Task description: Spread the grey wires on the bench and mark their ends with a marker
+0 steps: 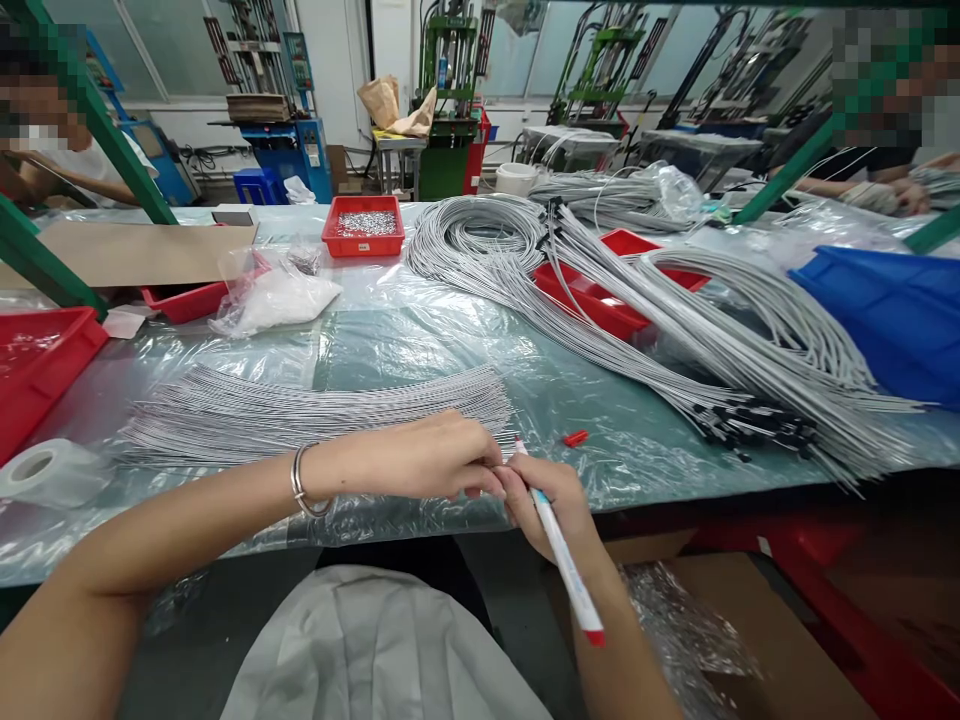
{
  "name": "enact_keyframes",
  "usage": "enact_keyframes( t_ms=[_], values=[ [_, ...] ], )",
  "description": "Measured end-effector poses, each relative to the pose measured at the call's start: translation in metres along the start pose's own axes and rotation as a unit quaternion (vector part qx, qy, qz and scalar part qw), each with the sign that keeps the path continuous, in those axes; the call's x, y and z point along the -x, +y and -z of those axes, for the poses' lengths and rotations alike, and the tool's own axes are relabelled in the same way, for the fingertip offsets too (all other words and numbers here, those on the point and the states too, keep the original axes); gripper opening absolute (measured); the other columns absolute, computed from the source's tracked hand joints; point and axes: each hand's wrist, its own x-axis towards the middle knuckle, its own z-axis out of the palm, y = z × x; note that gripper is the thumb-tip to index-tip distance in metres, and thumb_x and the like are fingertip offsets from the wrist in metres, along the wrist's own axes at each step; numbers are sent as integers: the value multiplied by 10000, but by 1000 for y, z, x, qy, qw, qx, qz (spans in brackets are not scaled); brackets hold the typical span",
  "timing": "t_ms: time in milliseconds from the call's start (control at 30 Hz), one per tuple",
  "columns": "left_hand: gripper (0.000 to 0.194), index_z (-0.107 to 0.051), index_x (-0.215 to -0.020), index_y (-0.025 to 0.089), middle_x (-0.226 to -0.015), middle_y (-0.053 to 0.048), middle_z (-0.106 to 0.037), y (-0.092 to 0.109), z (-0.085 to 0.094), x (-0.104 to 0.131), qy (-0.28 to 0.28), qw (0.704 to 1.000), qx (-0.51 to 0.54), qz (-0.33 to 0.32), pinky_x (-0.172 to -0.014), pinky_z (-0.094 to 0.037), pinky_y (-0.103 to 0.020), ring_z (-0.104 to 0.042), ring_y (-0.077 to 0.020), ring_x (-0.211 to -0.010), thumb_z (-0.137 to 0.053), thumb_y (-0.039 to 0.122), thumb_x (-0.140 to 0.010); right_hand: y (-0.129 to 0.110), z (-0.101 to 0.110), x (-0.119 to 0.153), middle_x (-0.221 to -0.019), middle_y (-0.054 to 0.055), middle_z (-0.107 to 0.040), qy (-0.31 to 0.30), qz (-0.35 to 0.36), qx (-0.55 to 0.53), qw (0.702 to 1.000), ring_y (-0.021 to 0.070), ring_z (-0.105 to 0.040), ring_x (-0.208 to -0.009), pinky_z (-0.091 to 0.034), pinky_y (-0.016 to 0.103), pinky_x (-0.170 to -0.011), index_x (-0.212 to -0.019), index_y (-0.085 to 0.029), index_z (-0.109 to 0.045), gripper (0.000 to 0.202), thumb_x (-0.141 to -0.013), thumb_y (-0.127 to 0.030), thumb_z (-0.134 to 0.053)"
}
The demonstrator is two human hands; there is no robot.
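Observation:
My right hand (559, 490) grips a white marker pen (564, 568) with a red end, its uncapped tip pointing away from me. My left hand (435, 458) is closed, and its fingertips meet those of my right hand; whatever they pinch is too small or hidden to make out. Just beyond my hands, a flat bundle of thin grey cables (315, 410) lies across the plastic-covered table (420, 330), partly hidden by my left hand. A red pen cap (575, 438) lies on the table to the right of my right hand.
Coiled grey cables (480, 235) with dark ends spread over the right side. A red tray of small metal parts (364, 245), a plastic bag (277, 297) and a tape roll (52, 472) are about. A blue bin (885, 320) stands right. Green posts flank the table; people sit beyond.

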Motion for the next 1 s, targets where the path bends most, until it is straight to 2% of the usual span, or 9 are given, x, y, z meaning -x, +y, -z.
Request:
enact_keyframes(
  t_ms=[133, 233, 333, 500, 600, 833, 1000],
  values=[
    [99, -547, -782, 149, -545, 33, -557, -3, 6, -1, -51, 998, 18, -10, -473, -342, -179, -493, -69, -489, -508, 226, -831, 5, 2, 1, -423, -50, -382, -10, -15, -44, 999, 70, -353, -404, -284, 226, -437, -531, -176, -422, 326, -855, -197, -445],
    [125, -555, -775, 145, -602, 9, -613, -6, 9, -1, -73, 995, 64, 6, -508, -398, -170, -565, -79, -534, -492, 231, -840, 7, 4, 0, -424, -48, -391, -16, -20, -49, 998, 70, -365, -403, -293, 224, -442, -528, -176, -418, 327, -853, -190, -448],
    [215, -569, -728, 132, -659, -20, -647, -6, 7, -2, -63, 994, 83, 12, -539, -432, -172, -597, -84, -564, -480, 277, -859, 7, 6, -1, -423, -45, -402, -23, -15, -62, 998, 69, -376, -400, -303, 215, -438, -524, -178, -409, 330, -850, -184, -454],
    [268, -597, -693, 121, -625, -28, -649, -3, 4, -1, -35, 998, 44, 7, -552, -428, -175, -585, -79, -551, -459, 262, -874, 6, 7, -2, -410, -43, -409, -33, -7, -62, 997, 74, -380, -398, -311, 216, -439, -525, -180, -414, 326, -848, -179, -456],
    [266, -612, -737, 120, -655, -34, -658, -4, 4, 0, -51, 998, 29, -9, -564, -428, -174, -592, -81, -578, -429, 242, -887, 7, 8, -1, -408, -43, -414, -41, -6, -69, 997, 75, -383, -394, -316, 220, -443, -524, -180, -419, 326, -848, -179, -452],
    [212, -582, -823, 125, -766, -43, -666, -6, 6, 0, -75, 987, 139, 25, -514, -451, -170, -605, -82, -545, -421, 251, -883, 7, 11, -2, -407, -49, -430, -38, 10, -98, 994, 66, -403, -381, -327, 217, -454, -516, -178, -422, 331, -845, -156, -452],
    [236, -614, -763, 121, -685, -29, -645, -6, 5, 0, -60, 990, 125, 5, -534, -452, -171, -603, -86, -544, -473, 283, -862, 5, 14, -6, -403, -48, -418, -38, 15, -84, 996, 71, -400, -377, -330, 217, -439, -507, -185, -409, 342, -847, -174, -449]
  ],
)
